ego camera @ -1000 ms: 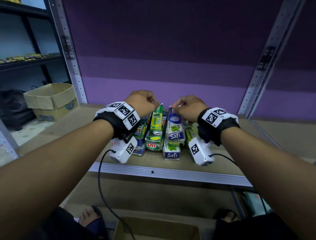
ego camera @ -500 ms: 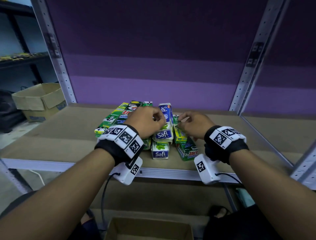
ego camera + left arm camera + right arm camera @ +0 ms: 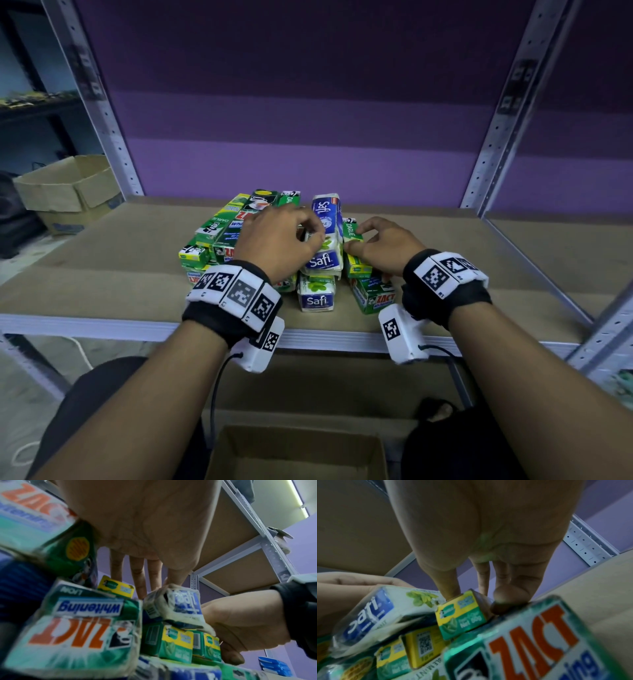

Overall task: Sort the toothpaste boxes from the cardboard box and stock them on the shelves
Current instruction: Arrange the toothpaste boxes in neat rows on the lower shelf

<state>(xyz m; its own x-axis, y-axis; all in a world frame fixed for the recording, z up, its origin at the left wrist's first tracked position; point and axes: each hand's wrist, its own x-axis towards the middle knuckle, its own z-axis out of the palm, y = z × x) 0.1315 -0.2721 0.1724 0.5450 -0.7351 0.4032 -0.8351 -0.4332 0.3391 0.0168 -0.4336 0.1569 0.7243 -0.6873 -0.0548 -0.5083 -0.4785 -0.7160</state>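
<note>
A pile of toothpaste boxes lies on the brown shelf board (image 3: 102,274). My left hand (image 3: 313,236) curls its fingers over the top white-and-blue Safi box (image 3: 323,262), its fingertips (image 3: 142,593) on that Safi box (image 3: 181,605). My right hand (image 3: 356,240) pinches a small green-and-yellow Darlie box (image 3: 351,229) to the right of it; thumb and fingers of the right hand (image 3: 471,599) hold the Darlie box (image 3: 460,615) by its end. Green Zact boxes (image 3: 376,294) (image 3: 77,628) (image 3: 530,635) lie at both sides. A second Safi box (image 3: 315,298) lies underneath.
An open cardboard box (image 3: 298,452) stands on the floor below the shelf's front edge. Another cardboard box (image 3: 68,185) sits on the floor at far left. Perforated metal uprights (image 3: 507,109) frame the bay. Bare shelf board extends left and right of the pile.
The bundle that both hands held has come down onto the shelf and spread out. My hands have shifted onto the top boxes, the right one now pinching the Darlie box.
</note>
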